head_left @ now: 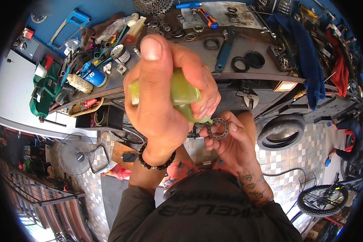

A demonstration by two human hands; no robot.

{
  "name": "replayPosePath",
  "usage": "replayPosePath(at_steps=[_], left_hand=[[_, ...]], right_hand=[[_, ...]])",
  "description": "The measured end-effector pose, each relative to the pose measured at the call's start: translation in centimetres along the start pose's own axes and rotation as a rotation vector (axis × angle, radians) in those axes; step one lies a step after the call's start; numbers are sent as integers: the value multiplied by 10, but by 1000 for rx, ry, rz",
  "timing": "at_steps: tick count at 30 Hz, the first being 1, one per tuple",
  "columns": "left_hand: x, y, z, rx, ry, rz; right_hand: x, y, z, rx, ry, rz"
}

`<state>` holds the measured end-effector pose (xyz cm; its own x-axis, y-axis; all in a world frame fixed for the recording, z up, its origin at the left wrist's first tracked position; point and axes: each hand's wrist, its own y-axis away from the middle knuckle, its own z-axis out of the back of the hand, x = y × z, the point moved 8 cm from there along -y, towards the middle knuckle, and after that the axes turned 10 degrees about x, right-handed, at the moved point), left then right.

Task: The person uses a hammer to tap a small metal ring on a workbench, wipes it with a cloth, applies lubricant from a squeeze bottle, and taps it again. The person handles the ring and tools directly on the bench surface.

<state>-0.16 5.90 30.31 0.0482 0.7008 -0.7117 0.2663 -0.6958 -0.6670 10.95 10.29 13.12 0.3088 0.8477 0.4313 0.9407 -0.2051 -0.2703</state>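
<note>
My left hand (155, 107) is wrapped round a translucent yellow-green squeeze bottle (185, 90), tilted so that its nozzle points down and to the right. The nozzle tip is at the upper edge of a bearing ring (218, 137); I cannot tell whether it touches. Between the thumb and fingers of my right hand (238, 145) the bearing is held with its open face up, and small balls show around it. Both hands are in front of the workbench's near edge. On the bench beyond lie a blue-handled wrench (226, 50) and two black rings, one of them (254, 59) thicker.
The cluttered workbench (266, 78) runs across ahead, with a blue cloth (310, 64) hanging over its edge. A green vise (42, 92) stands at left, a fan (76, 153) on the floor below. Tyres (266, 143) and a bicycle wheel (322, 200) are at right, near another person (351, 139).
</note>
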Motion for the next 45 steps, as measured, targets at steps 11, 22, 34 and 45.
replayPosePath(at_steps=[11, 22, 34, 45], left_hand=[[6, -3, -3, 31, -85, 55], [9, -3, -6, 18, -138, 77], [13, -2, -10, 84, -157, 74], [12, -9, -21, 147, -183, 44]], right_hand=[[4, -1, 1, -25, 3, -13], [2, 1, 3, -58, 2, -10], [2, 3, 4, -93, -11, -13], [2, 3, 6, -94, -40, -12]])
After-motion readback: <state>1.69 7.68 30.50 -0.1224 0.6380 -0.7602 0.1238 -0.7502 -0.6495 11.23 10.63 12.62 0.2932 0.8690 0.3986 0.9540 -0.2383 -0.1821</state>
